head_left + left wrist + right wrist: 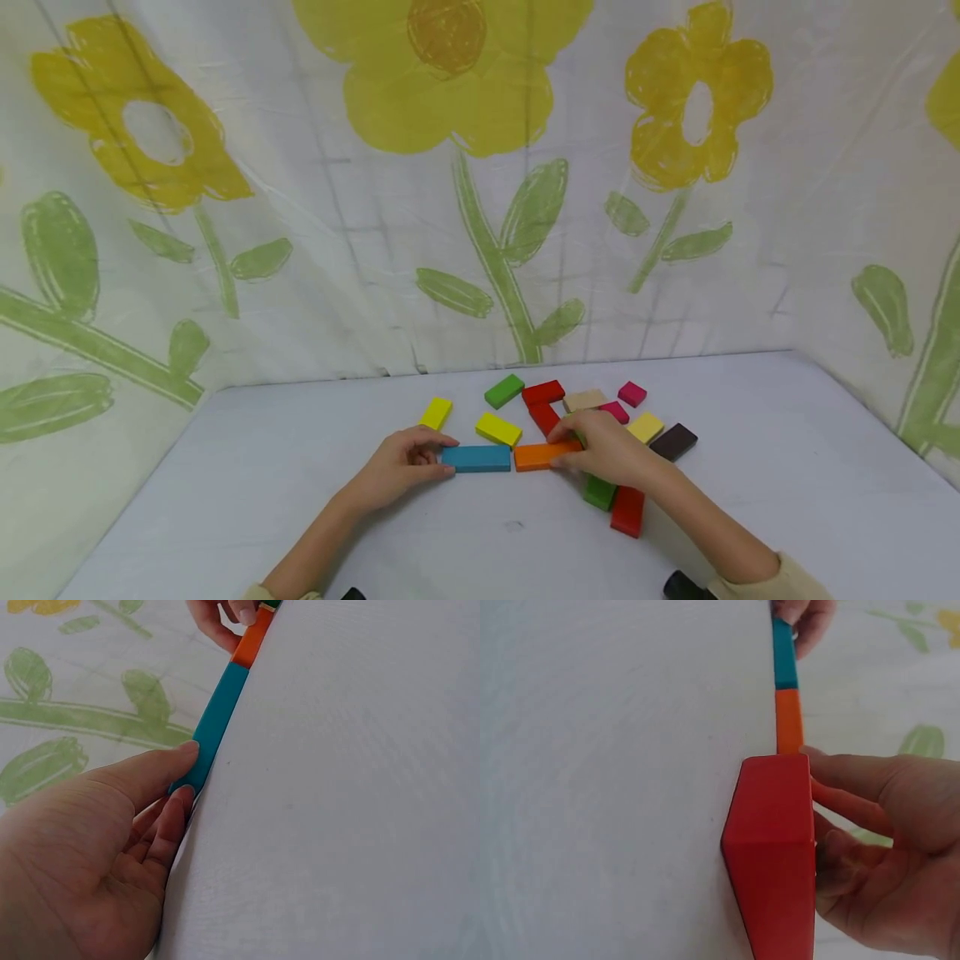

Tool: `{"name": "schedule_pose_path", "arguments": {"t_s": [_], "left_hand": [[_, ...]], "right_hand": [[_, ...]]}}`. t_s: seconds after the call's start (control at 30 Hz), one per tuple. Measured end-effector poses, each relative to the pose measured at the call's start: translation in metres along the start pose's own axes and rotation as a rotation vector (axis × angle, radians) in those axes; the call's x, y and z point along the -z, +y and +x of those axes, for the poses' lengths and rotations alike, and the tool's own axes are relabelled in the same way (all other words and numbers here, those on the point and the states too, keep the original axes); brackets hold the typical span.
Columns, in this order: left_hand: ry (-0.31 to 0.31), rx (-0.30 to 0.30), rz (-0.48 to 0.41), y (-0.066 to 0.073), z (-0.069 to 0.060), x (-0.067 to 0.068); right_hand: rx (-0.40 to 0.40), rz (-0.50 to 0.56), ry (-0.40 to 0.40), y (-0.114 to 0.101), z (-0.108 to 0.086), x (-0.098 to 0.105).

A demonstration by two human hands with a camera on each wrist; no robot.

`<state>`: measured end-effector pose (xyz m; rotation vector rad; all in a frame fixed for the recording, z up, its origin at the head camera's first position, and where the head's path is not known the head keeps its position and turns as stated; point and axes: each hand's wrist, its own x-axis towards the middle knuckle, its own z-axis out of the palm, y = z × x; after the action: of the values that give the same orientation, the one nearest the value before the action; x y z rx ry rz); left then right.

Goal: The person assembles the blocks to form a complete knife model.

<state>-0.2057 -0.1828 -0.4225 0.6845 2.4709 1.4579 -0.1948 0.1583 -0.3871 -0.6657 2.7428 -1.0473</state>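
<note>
A blue block [476, 459] lies flat on the white table, its left end pinched between the thumb and fingers of my left hand [401, 468]. In line with it, nearly end to end, lies an orange block [534, 457]. My right hand [609, 450] grips the right end of the orange block between thumb and fingers. In the left wrist view the left thumb and a fingertip take the end of the blue block [214, 724]. A red block [772, 825] stands large before the right hand [900, 825] in the right wrist view and hides part of the orange block [788, 720].
Behind the hands lie yellow blocks [498, 429], a green block [504, 391], red blocks [543, 392], a beige block [583, 400] and pink blocks [632, 393]. A dark brown block [673, 442] is right of the right hand. Near the right forearm lie another green block [599, 493] and a red block [627, 511].
</note>
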Motion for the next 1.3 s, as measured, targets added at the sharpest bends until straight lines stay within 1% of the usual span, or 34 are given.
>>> {"name": "schedule_pose_path", "arguments": {"t_s": [0.1, 0.23, 0.4, 0.5, 0.7, 0.83, 1.17, 1.3], "left_hand": [[-0.002, 0.008, 0.007, -0.001, 0.001, -0.001], [0.004, 0.015, 0.014, 0.000, 0.001, -0.001], [0.003, 0.008, 0.014, -0.001, 0.001, 0.000], [0.004, 0.006, 0.012, -0.001, 0.001, -0.001], [0.012, 0.008, 0.001, 0.000, 0.000, -0.001], [0.018, -0.001, -0.018, 0.002, -0.001, -0.001], [0.028, 0.022, -0.005, 0.001, 0.000, -0.001], [0.029, 0.015, -0.009, 0.001, 0.000, -0.002]], "right_hand": [[-0.013, 0.021, 0.003, 0.003, 0.001, 0.000], [-0.014, 0.063, -0.013, 0.008, 0.002, 0.003], [-0.013, 0.115, -0.041, 0.014, 0.001, 0.008], [-0.005, 0.130, -0.045, 0.016, 0.001, 0.008], [0.011, 0.132, -0.026, 0.016, 0.001, 0.005], [0.013, 0.133, -0.017, 0.015, 0.001, 0.004], [0.002, 0.131, 0.006, 0.016, 0.001, 0.000], [-0.006, 0.132, 0.012, 0.015, 0.001, 0.000]]}}
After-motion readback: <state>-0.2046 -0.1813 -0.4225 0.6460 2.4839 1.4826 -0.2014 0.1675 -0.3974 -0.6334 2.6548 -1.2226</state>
